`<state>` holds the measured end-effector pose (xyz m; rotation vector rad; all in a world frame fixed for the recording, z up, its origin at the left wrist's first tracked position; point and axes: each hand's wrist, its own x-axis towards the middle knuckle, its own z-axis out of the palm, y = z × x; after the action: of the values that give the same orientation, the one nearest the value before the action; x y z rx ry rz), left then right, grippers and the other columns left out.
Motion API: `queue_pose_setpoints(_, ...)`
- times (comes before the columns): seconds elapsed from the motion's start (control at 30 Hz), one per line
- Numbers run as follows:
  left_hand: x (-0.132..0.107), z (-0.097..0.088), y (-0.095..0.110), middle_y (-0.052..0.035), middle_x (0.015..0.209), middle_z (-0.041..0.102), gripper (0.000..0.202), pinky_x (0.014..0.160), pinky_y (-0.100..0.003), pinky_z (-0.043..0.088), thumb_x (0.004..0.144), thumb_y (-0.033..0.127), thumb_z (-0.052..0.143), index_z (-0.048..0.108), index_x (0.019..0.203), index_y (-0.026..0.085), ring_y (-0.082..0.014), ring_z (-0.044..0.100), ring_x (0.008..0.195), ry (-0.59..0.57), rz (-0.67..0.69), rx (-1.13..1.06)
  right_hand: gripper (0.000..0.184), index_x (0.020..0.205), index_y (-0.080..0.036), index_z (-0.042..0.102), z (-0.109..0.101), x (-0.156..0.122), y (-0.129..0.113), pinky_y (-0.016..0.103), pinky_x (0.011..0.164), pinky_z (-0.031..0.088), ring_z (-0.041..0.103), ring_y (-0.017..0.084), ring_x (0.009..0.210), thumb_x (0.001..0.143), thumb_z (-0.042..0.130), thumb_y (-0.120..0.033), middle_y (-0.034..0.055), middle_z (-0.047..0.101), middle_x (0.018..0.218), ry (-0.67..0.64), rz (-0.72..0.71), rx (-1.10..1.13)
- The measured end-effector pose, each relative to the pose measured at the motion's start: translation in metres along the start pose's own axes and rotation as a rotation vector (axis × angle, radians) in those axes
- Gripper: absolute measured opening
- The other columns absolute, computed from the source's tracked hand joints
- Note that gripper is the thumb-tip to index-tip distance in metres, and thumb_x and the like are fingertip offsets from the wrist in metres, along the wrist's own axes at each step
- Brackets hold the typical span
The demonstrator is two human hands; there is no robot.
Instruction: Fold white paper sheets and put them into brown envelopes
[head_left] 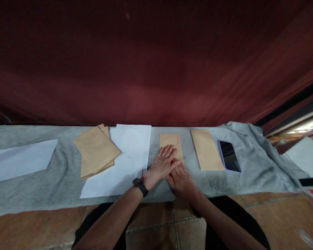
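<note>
A brown paper envelope [169, 139] with small red print lies on the grey cloth, its lower part hidden under my hands. My left hand [163, 161] rests flat on it with fingers stretched out, a dark watch on the wrist. Close against it, my right hand [181, 178] also lies flat, its fingertips on the envelope and partly under the left hand's thumb. Another brown envelope [207, 150] lies to the right, apart from both hands. On the left, several brown envelopes [96, 151] are stacked askew on white paper sheets [130, 149].
A phone [230, 156] with a pale purple edge lies right of the envelopes. A white sheet [22, 159] is at the far left. The grey cloth [266, 166] is rumpled at the right end. Behind stands a dark red surface [156, 69]; below is tiled floor [151, 222].
</note>
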<state>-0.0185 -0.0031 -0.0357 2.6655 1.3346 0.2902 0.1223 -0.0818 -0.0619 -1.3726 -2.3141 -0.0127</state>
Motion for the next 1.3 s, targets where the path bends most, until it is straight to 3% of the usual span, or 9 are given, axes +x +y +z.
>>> queue_pose_setpoints(0.13,0.016,0.001,-0.002,-0.003,0.164,0.033,0.057,0.125,-0.049,0.017,0.105,0.053,0.027,0.04,0.154,0.026,-0.024,0.022,0.154,0.002,-0.044,0.013,0.049,0.139,-0.007,0.055,-0.012,-0.008,-0.009,0.05,0.118,0.04,0.046,0.03,0.141,0.101,0.047,-0.036,0.0195,0.059,0.142,-0.093,-0.05,0.012)
queue_pose_setpoints(0.23,0.026,0.005,-0.005,0.0013,0.164,0.034,0.054,0.125,-0.052,0.016,0.104,0.052,0.029,0.039,0.154,0.032,-0.0245,0.022,0.154,0.01,-0.061,0.023,0.054,0.146,-0.005,0.048,-0.02,-0.017,-0.015,0.049,0.12,0.038,0.042,0.03,0.145,0.102,0.047,-0.037,0.0185,0.055,0.147,-0.089,-0.083,0.001)
queue_pose_setpoints(0.47,0.036,0.013,-0.009,0.001,0.165,0.031,0.057,0.125,-0.053,0.012,0.103,0.055,0.032,0.038,0.154,0.032,-0.0267,0.019,0.155,0.064,-0.082,0.069,0.066,0.157,-0.01,0.029,-0.033,-0.03,-0.024,0.047,0.123,0.033,0.036,0.027,0.148,0.1,0.052,-0.036,0.0145,0.041,0.159,-0.182,-0.199,0.048)
queue_pose_setpoints(0.6,0.036,0.014,-0.008,-0.0006,0.165,0.032,0.056,0.125,-0.054,0.013,0.102,0.054,0.035,0.04,0.153,0.031,-0.0278,0.021,0.154,0.102,-0.083,0.07,0.059,0.154,-0.014,0.038,-0.04,-0.026,-0.024,0.048,0.121,0.038,0.044,0.026,0.144,0.101,0.051,-0.035,0.0122,0.046,0.156,-0.226,-0.141,0.156)
queue_pose_setpoints(0.77,0.034,0.014,-0.007,-0.0022,0.163,0.035,0.057,0.125,-0.054,0.014,0.101,0.053,0.04,0.039,0.154,0.031,-0.0279,0.024,0.153,0.13,-0.083,0.046,0.043,0.143,-0.018,0.055,-0.044,-0.021,-0.019,0.043,0.116,0.045,0.056,0.021,0.133,0.102,0.044,-0.025,0.0087,0.061,0.144,-0.182,-0.063,0.254)
queue_pose_setpoints(1.13,0.016,0.012,0.0,-0.0085,0.163,0.034,0.061,0.125,-0.047,0.019,0.102,0.051,0.038,0.037,0.155,0.02,-0.0255,0.025,0.153,0.109,-0.073,0.069,0.034,0.124,-0.018,0.069,-0.047,-0.023,-0.003,0.041,0.112,0.049,0.065,0.02,0.121,0.102,0.044,-0.025,0.0086,0.072,0.127,-0.06,0.031,0.303)
queue_pose_setpoints(1.3,-0.003,0.012,0.003,-0.0096,0.164,0.032,0.06,0.125,-0.045,0.02,0.103,0.05,0.037,0.037,0.154,0.019,-0.0251,0.026,0.153,0.107,-0.04,0.086,0.036,0.13,-0.017,0.065,-0.044,-0.029,-0.004,0.043,0.114,0.047,0.062,0.021,0.126,0.101,0.044,-0.024,0.0094,0.069,0.133,-0.029,0.021,0.245)
